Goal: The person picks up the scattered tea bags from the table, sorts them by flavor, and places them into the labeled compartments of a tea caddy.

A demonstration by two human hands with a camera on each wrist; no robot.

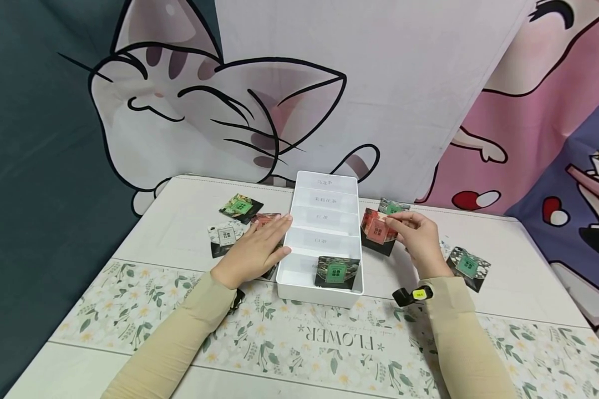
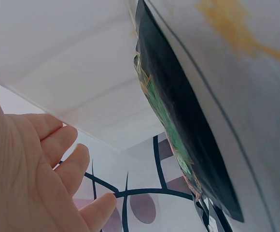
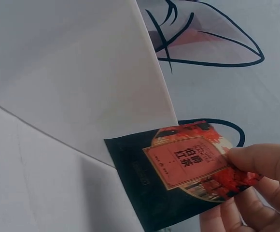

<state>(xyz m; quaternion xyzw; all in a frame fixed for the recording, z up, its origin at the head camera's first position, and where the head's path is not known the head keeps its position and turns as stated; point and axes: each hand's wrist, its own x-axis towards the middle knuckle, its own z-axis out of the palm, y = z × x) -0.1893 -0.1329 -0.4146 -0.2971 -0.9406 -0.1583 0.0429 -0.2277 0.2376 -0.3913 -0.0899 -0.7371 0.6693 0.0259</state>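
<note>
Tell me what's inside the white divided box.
Inside the white box, the nearest compartment shows a green-labelled sachet; printed writing shows in the four farther ones. Whatever the sachet covers there cannot be seen.

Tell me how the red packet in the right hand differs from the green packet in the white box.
The red packet is pinched by the right hand; the green packet sits untouched in the white box, in its nearest compartment. The red packet carries a red label and red artwork, the green packet a green label. Both are dark along the bottom.
</note>
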